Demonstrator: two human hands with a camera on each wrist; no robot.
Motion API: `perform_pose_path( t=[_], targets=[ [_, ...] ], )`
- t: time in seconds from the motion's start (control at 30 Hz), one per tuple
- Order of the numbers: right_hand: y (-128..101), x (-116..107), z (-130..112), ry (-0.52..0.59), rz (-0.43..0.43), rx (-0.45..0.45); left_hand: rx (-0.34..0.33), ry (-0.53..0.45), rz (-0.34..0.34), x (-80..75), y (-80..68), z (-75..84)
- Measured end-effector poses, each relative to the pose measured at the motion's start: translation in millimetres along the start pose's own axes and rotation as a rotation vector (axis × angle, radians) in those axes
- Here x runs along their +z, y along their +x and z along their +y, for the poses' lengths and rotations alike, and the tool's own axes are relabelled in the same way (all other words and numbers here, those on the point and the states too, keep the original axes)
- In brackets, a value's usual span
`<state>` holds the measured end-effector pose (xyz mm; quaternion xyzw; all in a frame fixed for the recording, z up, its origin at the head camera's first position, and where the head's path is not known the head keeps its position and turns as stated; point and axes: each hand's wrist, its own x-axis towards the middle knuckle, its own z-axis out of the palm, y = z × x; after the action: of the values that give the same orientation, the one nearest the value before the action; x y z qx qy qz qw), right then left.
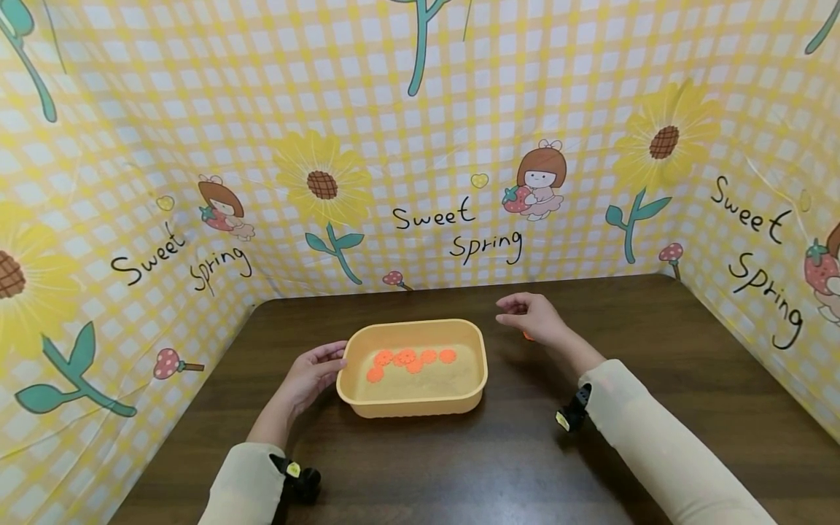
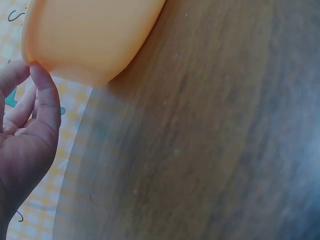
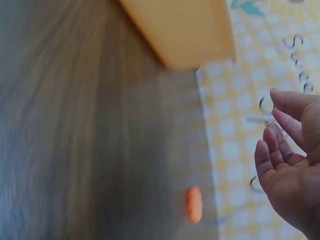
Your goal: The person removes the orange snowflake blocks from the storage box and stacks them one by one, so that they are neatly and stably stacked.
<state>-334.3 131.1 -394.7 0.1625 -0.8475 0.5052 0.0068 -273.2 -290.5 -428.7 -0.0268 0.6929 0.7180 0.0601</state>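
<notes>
our left hand (image 1: 313, 373) rests relaxed fingers (image 2: 44, 95) against the yellow tub (image 1: 413, 368) on the counter (image 1: 656, 328). our right hand (image 1: 534, 317) hovers, fingers apart and empty, over a loose orange disc (image 3: 194, 204). we judge we're gathering discs; next needs a pinch.
</notes>
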Motion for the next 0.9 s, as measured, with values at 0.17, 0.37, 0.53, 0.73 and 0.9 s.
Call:
perform_pose_path(
  t=[0.17, 0.37, 0.53, 0.73, 0.9],
  targets=[
    [3, 9, -17, 0.054, -0.034, -0.056, 0.0, -0.007, 0.002, 1.1, -1.3, 1.5],
    [3, 25, -42, 0.093, -0.068, -0.067, 0.004, -0.004, 0.005, 0.8, -0.9, 0.8],
    [3, 41, -57, 0.092, -0.11, -0.083, 0.004, -0.009, 0.002, -0.3, -1.0, 0.3],
    [5, 63, -66, 0.078, -0.158, -0.101, 0.003, -0.009, 0.006, -0.4, -1.5, 0.2],
    [5, 77, -69, 0.028, -0.188, -0.087, -0.006, -0.018, 0.012, -0.5, -1.3, 0.0]
  ],
)
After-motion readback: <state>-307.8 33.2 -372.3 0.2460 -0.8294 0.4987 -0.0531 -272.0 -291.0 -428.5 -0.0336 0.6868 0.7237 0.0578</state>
